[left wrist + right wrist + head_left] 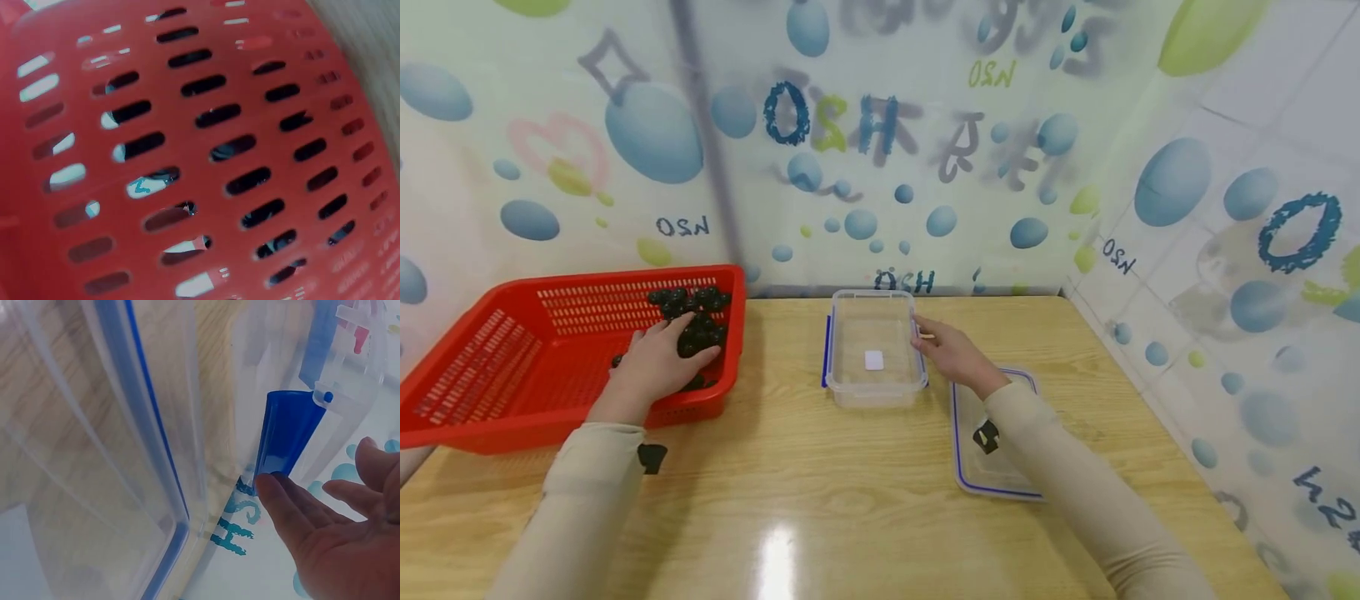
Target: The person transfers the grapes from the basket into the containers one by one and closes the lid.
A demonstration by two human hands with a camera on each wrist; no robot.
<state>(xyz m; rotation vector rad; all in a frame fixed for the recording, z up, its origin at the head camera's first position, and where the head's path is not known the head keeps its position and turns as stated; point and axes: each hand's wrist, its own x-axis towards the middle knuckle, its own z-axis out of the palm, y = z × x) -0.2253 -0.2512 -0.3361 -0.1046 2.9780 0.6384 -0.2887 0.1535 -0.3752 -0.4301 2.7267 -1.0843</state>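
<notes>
In the head view my left hand (658,360) reaches into a red plastic basket (512,429), thumb and fingers spread over several glossy black lumpy objects (703,329). Their exact kind cannot be made out. Only the slotted basket wall (206,137) shows in the left wrist view, so the left fingertips are hidden there. My right hand (953,350) is at the right side of a clear plastic food container (872,333). Its fairly straight fingers touch the blue side clip (284,434), which hangs outward. A small white square (874,360) shows in the container.
A clear lid with a blue seal (988,471) lies on the wooden table (820,492), partly under my right forearm. Black pieces on straps (987,436) show at the wrists. A printed sheet (880,208) stands behind the table, and another wall runs along the right.
</notes>
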